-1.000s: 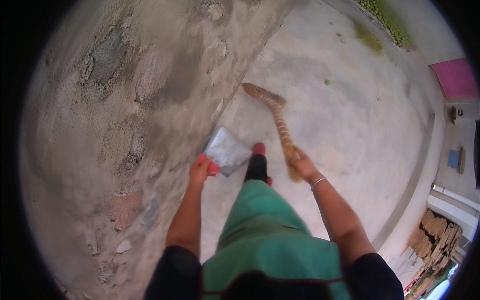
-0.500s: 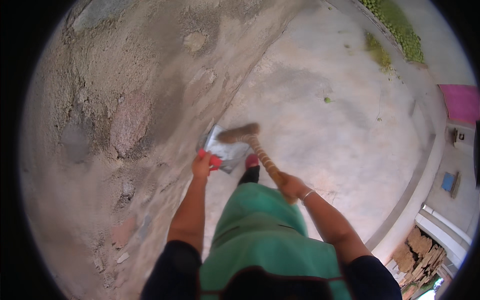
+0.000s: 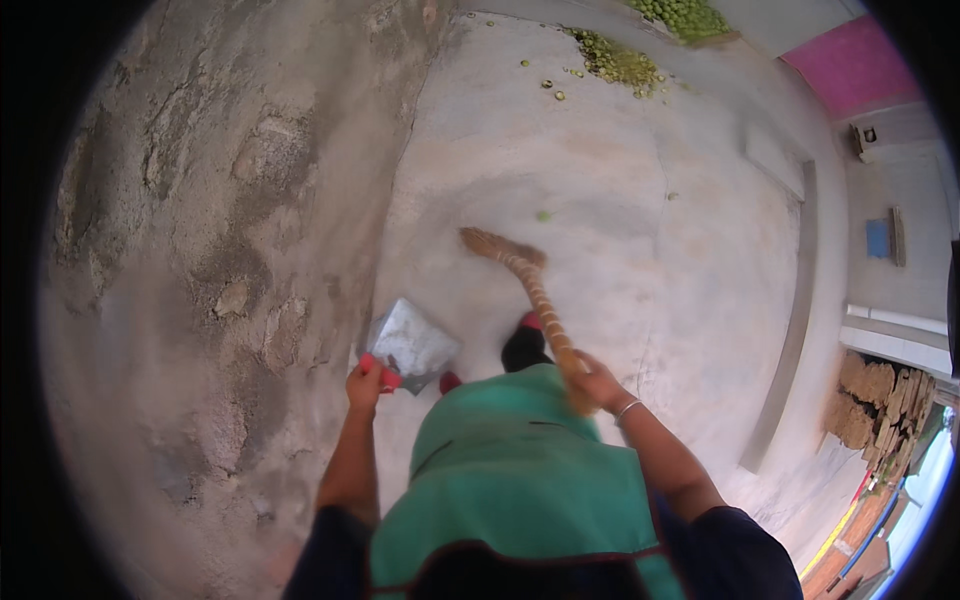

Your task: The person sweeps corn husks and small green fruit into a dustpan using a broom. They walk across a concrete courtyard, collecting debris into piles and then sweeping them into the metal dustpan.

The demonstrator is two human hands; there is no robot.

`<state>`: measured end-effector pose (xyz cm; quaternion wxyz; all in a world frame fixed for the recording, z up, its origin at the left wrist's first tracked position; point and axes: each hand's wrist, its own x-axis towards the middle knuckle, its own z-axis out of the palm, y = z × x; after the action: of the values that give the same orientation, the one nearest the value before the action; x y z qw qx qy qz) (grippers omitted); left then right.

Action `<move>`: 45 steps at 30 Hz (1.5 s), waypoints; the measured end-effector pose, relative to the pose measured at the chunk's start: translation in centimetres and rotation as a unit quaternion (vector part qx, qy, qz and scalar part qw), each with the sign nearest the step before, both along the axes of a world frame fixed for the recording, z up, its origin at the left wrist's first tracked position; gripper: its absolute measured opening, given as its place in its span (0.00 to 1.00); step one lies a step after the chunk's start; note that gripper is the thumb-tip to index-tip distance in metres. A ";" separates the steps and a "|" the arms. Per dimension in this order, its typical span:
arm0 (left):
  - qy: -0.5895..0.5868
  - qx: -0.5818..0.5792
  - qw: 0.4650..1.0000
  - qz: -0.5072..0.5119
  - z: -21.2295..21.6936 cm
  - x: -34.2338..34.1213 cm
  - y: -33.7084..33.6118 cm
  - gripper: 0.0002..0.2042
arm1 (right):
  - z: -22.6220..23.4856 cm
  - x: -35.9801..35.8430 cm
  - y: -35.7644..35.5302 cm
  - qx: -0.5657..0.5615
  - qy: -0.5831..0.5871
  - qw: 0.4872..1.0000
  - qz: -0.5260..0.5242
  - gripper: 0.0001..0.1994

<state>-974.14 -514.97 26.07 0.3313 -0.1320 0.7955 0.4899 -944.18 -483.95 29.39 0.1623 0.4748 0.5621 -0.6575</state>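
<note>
My left hand point(image 3: 364, 381) grips the red handle of a grey metal dustpan point(image 3: 412, 343), held low over the concrete floor beside a rough plastered wall point(image 3: 200, 250). My right hand point(image 3: 597, 382), with a bangle on the wrist, holds a straw hand broom point(image 3: 522, 275). The broom's bristle end points away from me, up and to the left, and is blurred. One small green fruit point(image 3: 543, 215) lies on the floor just beyond the bristles. My green garment fills the lower middle, with a red-shoed foot point(image 3: 530, 322) showing near the broom.
A heap of small green fruits point(image 3: 615, 60) lies far ahead, with loose ones scattered near it. A raised concrete strip point(image 3: 790, 320) runs along the right. Stacked firewood point(image 3: 880, 400) sits at the right edge. A pink surface point(image 3: 850, 60) is at the top right.
The broom head has swung from over the dustpan out to the right and away from me. The view now reaches farther ahead, showing the green fruits. The dustpan stays low in my left hand.
</note>
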 end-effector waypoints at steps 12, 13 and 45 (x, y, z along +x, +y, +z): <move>0.039 0.039 0.998 -0.030 -2.4 -12.2 24.7 0.12 | -6.1 -11.5 15.3 0.045 -0.024 0.999 0.004 0.33; 0.037 0.035 0.998 -0.039 -3.4 -13.4 25.9 0.11 | -6.5 -12.3 15.7 0.048 -0.031 0.998 0.032 0.33; 0.017 -0.036 0.982 -0.184 -7.9 -23.6 40.4 0.22 | -59.0 -30.4 35.8 -0.164 -0.192 0.797 -0.549 0.16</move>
<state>-997.77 -474.61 18.17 0.3975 0.0127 0.8287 0.3938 -974.59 -448.13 -29.57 -0.0455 0.7865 0.0481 -0.6141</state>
